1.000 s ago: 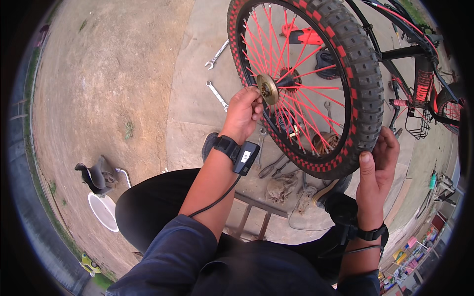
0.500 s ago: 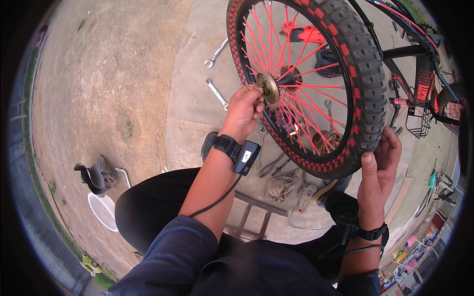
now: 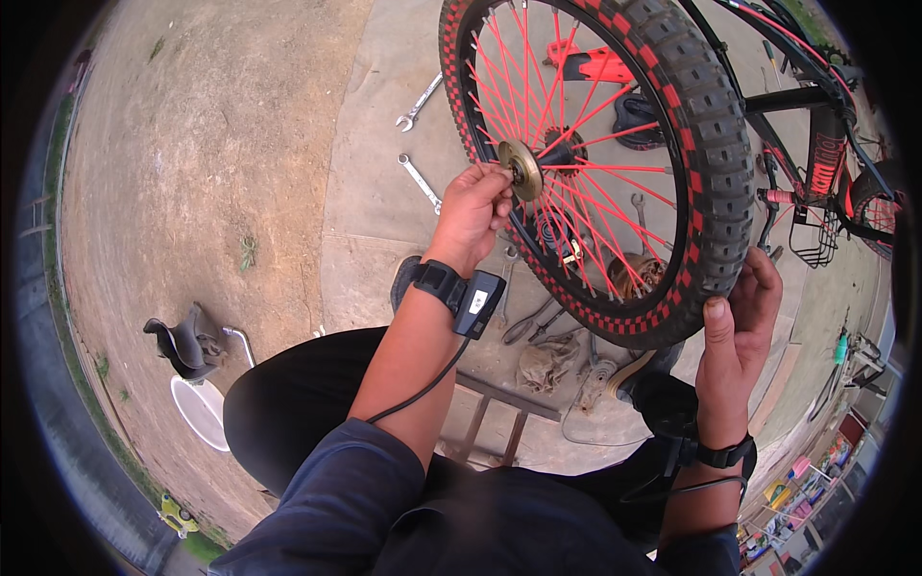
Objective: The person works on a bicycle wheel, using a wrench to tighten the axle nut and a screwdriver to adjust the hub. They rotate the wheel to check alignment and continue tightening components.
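Observation:
A bicycle wheel with red spokes, a black rim and a red-and-black checkered tyre stands tilted in front of me. My left hand is closed in a pinch at the axle end, against the brass-coloured round disc on the hub. Its fingertips hide any small part there. Low on the right, my right hand grips the knobby tread, thumb on the near side and fingers curled behind it. A small toothed sprocket shows on the hub's far side.
Two wrenches lie left of the wheel. Pliers, a crumpled cloth and a red-and-black object are beyond or below it. A bicycle frame stands at right. At left are a white basin and a dark curved piece.

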`<state>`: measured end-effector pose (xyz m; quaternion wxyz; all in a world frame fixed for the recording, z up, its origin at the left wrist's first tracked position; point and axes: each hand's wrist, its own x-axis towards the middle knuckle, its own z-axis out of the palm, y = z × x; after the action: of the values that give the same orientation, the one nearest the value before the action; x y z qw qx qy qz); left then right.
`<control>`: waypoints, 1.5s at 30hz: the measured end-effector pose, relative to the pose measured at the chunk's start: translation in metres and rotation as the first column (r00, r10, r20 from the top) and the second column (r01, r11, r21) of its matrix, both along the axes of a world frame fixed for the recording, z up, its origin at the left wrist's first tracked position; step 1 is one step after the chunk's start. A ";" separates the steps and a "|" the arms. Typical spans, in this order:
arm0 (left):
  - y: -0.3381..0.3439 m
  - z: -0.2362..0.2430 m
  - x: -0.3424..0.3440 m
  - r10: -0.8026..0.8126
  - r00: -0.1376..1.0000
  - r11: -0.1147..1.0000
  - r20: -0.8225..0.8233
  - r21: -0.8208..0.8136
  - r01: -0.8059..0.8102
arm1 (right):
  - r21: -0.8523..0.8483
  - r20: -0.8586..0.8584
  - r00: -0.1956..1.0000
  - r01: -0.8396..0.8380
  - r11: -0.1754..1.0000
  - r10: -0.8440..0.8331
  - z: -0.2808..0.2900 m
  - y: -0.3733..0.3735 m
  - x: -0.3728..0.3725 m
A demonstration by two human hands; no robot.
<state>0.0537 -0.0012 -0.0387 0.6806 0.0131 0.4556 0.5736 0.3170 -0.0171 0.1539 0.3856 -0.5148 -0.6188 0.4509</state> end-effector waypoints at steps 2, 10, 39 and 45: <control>0.000 -0.001 0.000 -0.002 1.000 1.000 -0.001 -0.014 0.002 | 0.001 -0.001 1.000 0.000 1.000 0.000 0.000 0.000 0.000; -0.002 -0.006 -0.002 -0.006 1.000 1.000 0.028 -0.027 0.007 | -0.013 -0.012 1.000 -0.004 1.000 0.003 0.001 0.000 0.000; -0.040 -0.080 -0.038 -0.087 0.878 0.846 -0.470 -0.500 -0.184 | -0.072 0.031 0.997 0.072 0.995 -0.070 0.004 -0.001 0.003; -0.039 -0.109 -0.060 -0.033 0.793 0.824 -0.608 -0.466 -0.323 | -0.102 0.067 0.993 0.106 0.989 -0.099 0.007 0.001 0.004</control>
<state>-0.0067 -0.0403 -0.1477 0.4301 -0.0407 0.7882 0.4383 0.3213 -0.0158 0.1604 0.3615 -0.5792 -0.5785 0.4463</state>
